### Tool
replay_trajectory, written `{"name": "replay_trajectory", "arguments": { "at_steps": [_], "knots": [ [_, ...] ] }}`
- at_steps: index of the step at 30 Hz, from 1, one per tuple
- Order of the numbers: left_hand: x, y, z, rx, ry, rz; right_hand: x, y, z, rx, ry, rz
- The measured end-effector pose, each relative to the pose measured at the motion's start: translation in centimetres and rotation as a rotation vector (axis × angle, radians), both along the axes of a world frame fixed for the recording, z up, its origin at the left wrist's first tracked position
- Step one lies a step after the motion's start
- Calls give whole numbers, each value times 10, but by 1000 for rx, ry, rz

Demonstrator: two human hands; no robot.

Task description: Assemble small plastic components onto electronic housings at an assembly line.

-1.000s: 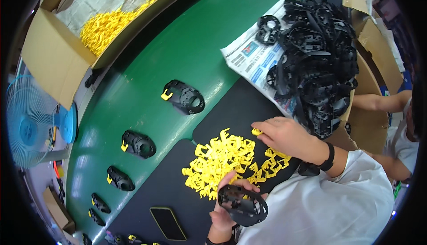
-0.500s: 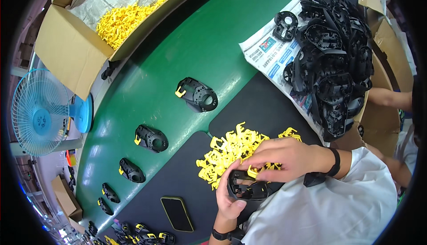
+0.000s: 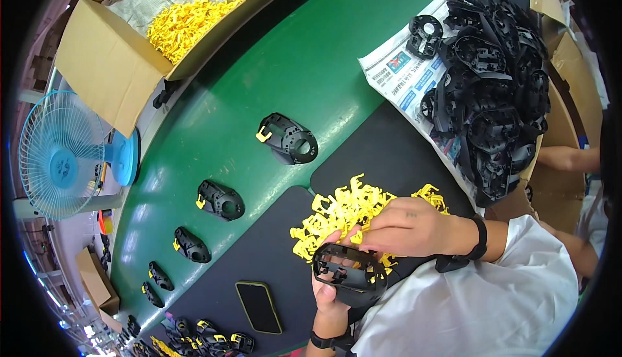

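Worn at head height, the wide fisheye view looks steeply down and forward, with the left hand (image 3: 328,302) and right hand (image 3: 407,227) close below, near and right of centre. It takes in the green worktop (image 3: 214,137) diagonally, reaching a fan (image 3: 63,166) at far left.

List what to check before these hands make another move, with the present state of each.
1. Left hand has hold of the black shell: ok.
2. Right hand is at the shell's edge: ok, fingertips beside it.
3. Right hand grips a yellow clip: cannot tell; yellow shows by the fingertips, but the pile lies just behind.
4. Loose yellow clips are nearby: ok, heaped just beyond the hands.
5. Phone is clear of both hands: ok, lying apart on the dark mat.
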State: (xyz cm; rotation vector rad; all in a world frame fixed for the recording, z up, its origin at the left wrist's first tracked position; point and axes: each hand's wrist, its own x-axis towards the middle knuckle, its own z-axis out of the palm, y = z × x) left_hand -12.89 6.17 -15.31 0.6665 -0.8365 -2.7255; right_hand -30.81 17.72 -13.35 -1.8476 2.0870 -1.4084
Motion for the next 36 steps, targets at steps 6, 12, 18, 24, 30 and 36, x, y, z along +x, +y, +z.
{"name": "replay_trajectory", "arguments": {
  "at_steps": [6, 12, 18, 24, 30, 36],
  "knots": [
    [-3, 0, -1, -168, 73, 47, 2, -7, 1, 75, 20, -69],
    [-4, -11, -5, -500, 172, 23, 0, -9, 31, 182, -83, -119],
    [-12, -14, -5, -841, 123, 54, 12, 0, 46, 64, -214, 172],
    [-11, -13, -9, -798, 157, 96, 9, 4, 49, 107, -257, 188],
    [-12, -12, -13, -771, 206, 115, 9, 3, 39, 99, -313, 230],
    [-11, -10, -18, -808, 165, 159, 11, 1, 35, 118, -345, 253]
  ]
}}
